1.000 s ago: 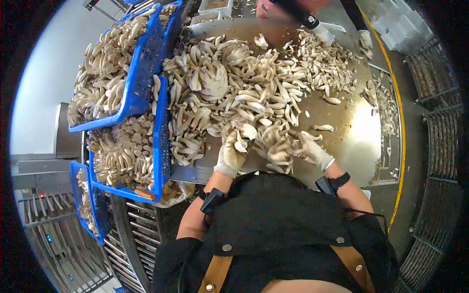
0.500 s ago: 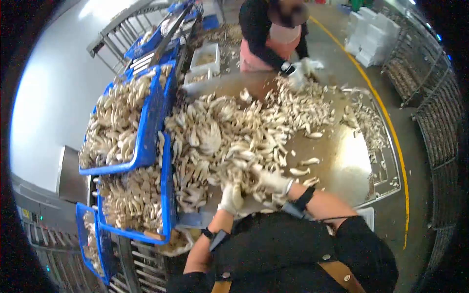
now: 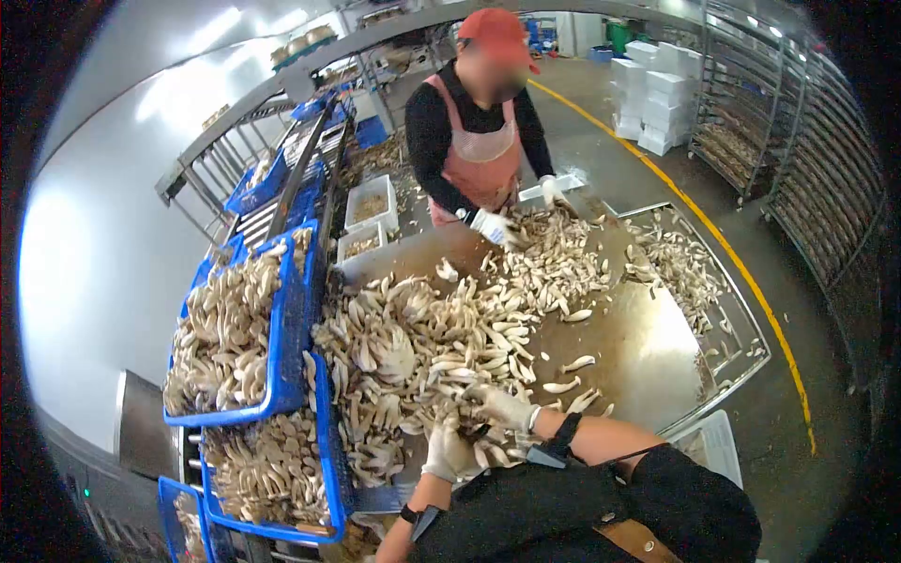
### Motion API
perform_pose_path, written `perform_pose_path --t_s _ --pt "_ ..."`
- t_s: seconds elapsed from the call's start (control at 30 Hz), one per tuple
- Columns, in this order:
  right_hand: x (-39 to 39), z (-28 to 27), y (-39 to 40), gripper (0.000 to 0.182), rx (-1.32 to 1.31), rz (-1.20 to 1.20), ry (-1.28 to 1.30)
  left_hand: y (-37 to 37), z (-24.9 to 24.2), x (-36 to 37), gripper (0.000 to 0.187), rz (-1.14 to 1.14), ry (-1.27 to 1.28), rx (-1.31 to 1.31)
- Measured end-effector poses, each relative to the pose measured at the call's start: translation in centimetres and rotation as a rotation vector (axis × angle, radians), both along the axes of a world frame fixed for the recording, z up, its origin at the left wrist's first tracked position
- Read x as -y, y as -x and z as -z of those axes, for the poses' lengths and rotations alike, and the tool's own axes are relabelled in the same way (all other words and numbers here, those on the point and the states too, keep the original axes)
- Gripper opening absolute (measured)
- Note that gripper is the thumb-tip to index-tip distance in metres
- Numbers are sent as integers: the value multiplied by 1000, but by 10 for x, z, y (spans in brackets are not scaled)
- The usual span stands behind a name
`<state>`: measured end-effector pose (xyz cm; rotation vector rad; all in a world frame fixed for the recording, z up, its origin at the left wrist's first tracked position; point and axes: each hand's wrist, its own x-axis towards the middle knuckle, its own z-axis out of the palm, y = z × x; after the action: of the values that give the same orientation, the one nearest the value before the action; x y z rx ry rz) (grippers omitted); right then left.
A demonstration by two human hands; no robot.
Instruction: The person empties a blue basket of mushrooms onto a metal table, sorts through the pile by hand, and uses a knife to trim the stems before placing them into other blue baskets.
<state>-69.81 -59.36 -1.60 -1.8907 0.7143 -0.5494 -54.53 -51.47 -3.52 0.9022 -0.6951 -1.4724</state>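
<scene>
My left hand (image 3: 449,454), in a white glove, is closed around pale mushrooms at the near edge of the pile. Beside it, my gloved right hand (image 3: 510,409) has its fingers curled down among the mushrooms, and its grip is partly hidden. Both hands are close together, low over the metal table (image 3: 615,342). A large heap of long-stemmed mushrooms (image 3: 389,352) spreads in front of them. A few loose mushrooms (image 3: 563,386) lie to the right of my right hand.
Blue crates (image 3: 278,375) full of mushrooms stand at the left. Across the table a person in a red cap (image 3: 496,42) and pink apron works with gloved hands in the pile. White bins (image 3: 373,202), a tray (image 3: 762,361) and racks (image 3: 826,202) surround the table.
The view has tilted up, showing more of the person opposite. That person's hands have moved apart. My hands remain close together at the pile's near edge.
</scene>
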Motion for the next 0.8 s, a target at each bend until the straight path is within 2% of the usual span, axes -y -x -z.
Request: perform_pose_path --t_s 0.03,0.07,0.1,0.13,0.17,0.23,0.27,0.33,0.37,0.43,0.47,0.5,0.53,0.57,0.6,0.63,0.7,0.73,0.77,0.8 --pt "6 2 7 45 61 -50 159 4 -13 -4 26 -65 151 298" --pt "12 3 14 48 124 -89 322 3 -32 -4 26 -45 54 84" --pt "16 7 15 47 193 -50 197 3 -43 1 27 -23 -45 -129" --pt "19 10 14 47 262 31 -114 2 -41 2 28 -148 -106 -90" --pt "21 11 11 46 355 133 -414 -14 -18 5 25 -140 -214 -80" --pt "10 13 -3 52 529 244 -711 -31 8 11 33 -6 -223 -239" --pt "1 13 -11 59 635 268 -806 -32 25 16 36 47 -131 30" --pt "21 63 -11 77 335 91 -318 -35 59 26 46 82 44 602" --pt "26 67 -9 79 282 62 -146 -8 -10 15 47 8 -129 107" --pt "35 74 9 83 209 37 150 -7 -28 18 45 -142 -201 185" --pt "36 79 23 85 103 37 301 -26 -2 24 43 -192 -175 1" --pt "20 51 48 80 -149 33 330 -69 69 37 38 -137 -220 -183" --pt "3 16 74 76 -407 -1 373 -72 43 30 34 -188 -293 -141" --pt "-9 -2 92 72 -692 -5 166 -70 13 24 30 -239 -365 -106" --pt "-17 14 106 66 -810 -139 209 -88 42 28 28 -255 -270 151" --pt "-30 32 113 60 -923 -280 244 -60 -15 22 29 -301 -411 320" --pt "-39 41 115 55 -899 -222 337 -82 56 42 32 -155 -239 383" --pt "-41 42 113 52 -884 -197 388 -69 38 38 35 -132 -305 154" --pt "-34 26 109 48 -915 -209 308 -46 10 39 41 -113 -358 -79" --pt "-27 33 112 45 -792 -155 324 -30 6 36 43 -170 -295 174"
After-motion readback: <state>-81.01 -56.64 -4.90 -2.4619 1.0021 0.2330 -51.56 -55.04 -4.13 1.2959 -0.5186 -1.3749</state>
